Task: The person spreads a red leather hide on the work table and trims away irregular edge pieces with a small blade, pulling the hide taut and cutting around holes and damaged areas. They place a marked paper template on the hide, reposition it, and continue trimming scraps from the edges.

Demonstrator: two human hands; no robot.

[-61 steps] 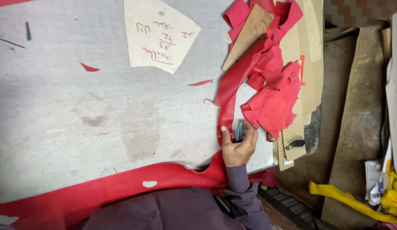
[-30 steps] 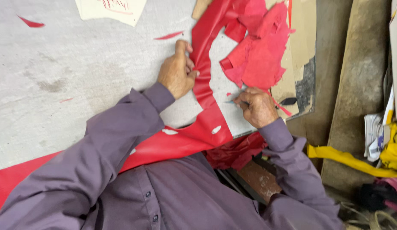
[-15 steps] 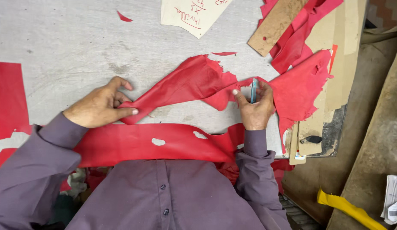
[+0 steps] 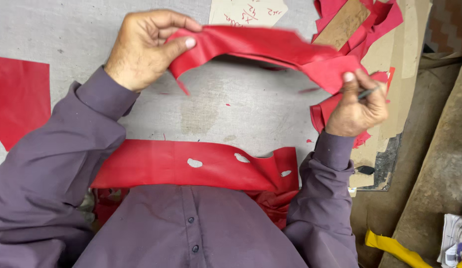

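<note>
I hold a long curved strip of red leather (image 4: 270,47) up above the grey worktable (image 4: 241,109), stretched between both hands. My left hand (image 4: 141,47) pinches its left end between thumb and fingers. My right hand (image 4: 357,106) grips the right end and also holds a thin dark blade or pen (image 4: 368,92) that pokes out between the fingers. A wider band of red leather (image 4: 191,166) with several small holes lies flat along the table's near edge against my purple shirt.
A red leather piece (image 4: 20,99) lies at the table's left. A cream paper pattern (image 4: 248,12) with handwriting sits at the top. Red scraps and a brown cardboard template (image 4: 345,22) pile up at the top right. Yellow material (image 4: 395,245) lies on the floor, lower right.
Both hands have lifted the red strip off the table and spread it wide; half a second ago it lay on the surface under them. Earlier only my right hand was on it.
</note>
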